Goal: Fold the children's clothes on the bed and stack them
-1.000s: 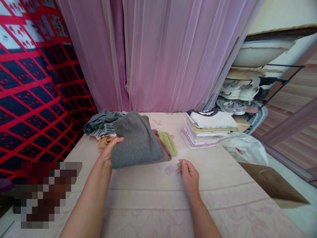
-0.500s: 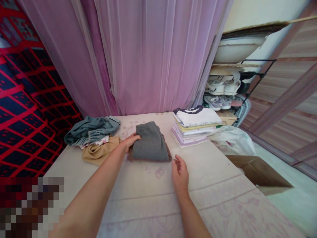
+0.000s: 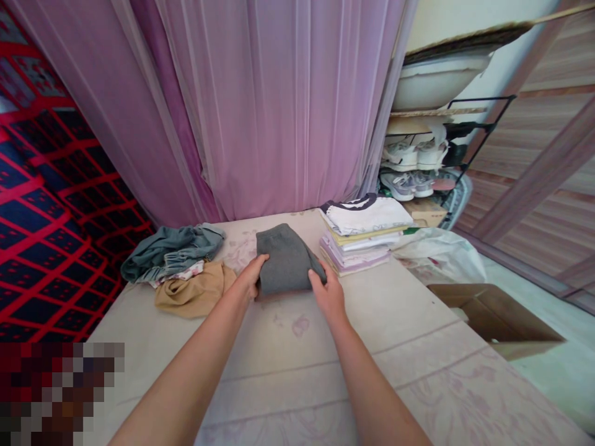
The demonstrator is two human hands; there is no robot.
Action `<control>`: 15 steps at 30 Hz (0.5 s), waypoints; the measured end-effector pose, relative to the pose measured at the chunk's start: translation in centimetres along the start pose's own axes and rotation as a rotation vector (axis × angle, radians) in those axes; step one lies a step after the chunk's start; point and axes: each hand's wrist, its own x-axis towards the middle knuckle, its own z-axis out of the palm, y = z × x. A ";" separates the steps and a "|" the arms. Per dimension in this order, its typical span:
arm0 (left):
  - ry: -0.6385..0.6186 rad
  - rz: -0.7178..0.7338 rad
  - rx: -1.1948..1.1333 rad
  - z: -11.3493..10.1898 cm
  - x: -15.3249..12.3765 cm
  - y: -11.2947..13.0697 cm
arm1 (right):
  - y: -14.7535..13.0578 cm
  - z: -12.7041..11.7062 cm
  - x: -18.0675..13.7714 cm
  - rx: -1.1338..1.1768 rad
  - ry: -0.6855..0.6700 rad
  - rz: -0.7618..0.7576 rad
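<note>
A folded dark grey garment (image 3: 286,260) is in the middle of the bed, with a strip of brown cloth showing under its near edge. My left hand (image 3: 255,274) grips its left side, thumb on top and fingers beneath. At the right side my right hand (image 3: 328,286) has its thumb over the cloth and its fingers around the edge. Both hands are closed on the garment. To its right stands a stack of folded shirts (image 3: 365,232), a white one with a dark collar on top. Crumpled grey-green clothes (image 3: 174,251) and a tan garment (image 3: 195,290) lie to the left.
The bed (image 3: 288,359) has a pale floral cover. Purple curtains (image 3: 279,111) hang behind it. At the right are a shoe rack (image 3: 483,127) with shoes, a white plastic bag (image 3: 446,254) and an open cardboard box (image 3: 502,316). Red-and-dark checked fabric (image 3: 60,217) hangs at left.
My right hand has moved up from the bed and taken hold of the grey garment's right side. My left hand keeps its grip. The view has shifted slightly.
</note>
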 end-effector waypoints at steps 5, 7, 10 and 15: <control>0.033 0.144 0.008 3.3 1.3 -1.0 | 2.3 -0.6 1.8 -0.044 0.205 0.021; 0.049 0.150 0.036 3.4 1.5 -1.1 | 3.6 -0.7 0.8 -0.069 0.244 -0.016; 0.114 0.178 0.087 2.3 1.3 -0.4 | 4.3 -1.2 -0.8 -0.103 0.303 -0.107; 0.233 0.669 0.363 2.5 -0.8 1.8 | 2.3 -2.3 -1.3 -0.284 0.322 -0.379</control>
